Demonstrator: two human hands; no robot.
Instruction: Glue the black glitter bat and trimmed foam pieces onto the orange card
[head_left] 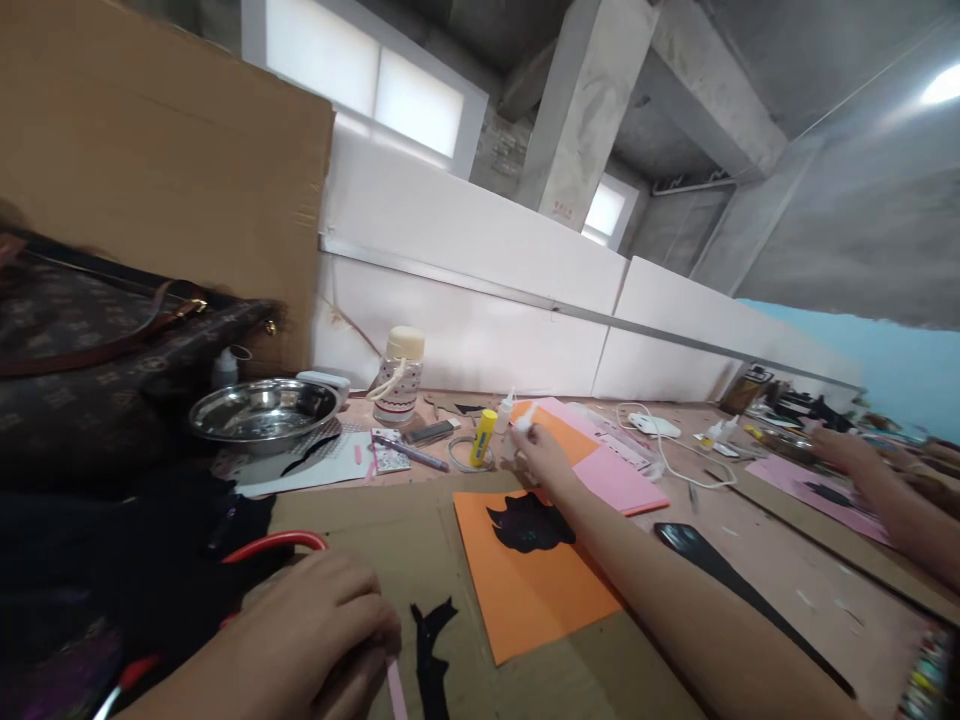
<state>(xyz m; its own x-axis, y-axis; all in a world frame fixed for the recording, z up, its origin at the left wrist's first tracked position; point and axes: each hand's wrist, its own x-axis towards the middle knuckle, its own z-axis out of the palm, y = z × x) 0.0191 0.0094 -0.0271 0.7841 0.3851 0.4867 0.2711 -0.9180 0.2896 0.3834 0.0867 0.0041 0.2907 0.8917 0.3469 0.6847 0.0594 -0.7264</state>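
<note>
My left hand is closed at the lower left, with a narrow pink paper strip coming out below its fingers. Beside it lie red-handled scissors, partly hidden by the hand, and a branch-like black cutout. Reaching across an orange sheet, my right hand has its fingers closed around a small white squeeze bottle. A jagged black cutout lies on that sheet, partly under my forearm. Another white squeeze bottle and a yellow glue stick stand just left of my right hand.
A brown cardboard sheet covers the work area. Behind are a metal bowl, a lidded bottle and pink paper. A black phone lies right of my forearm. Another person's hand is at far right.
</note>
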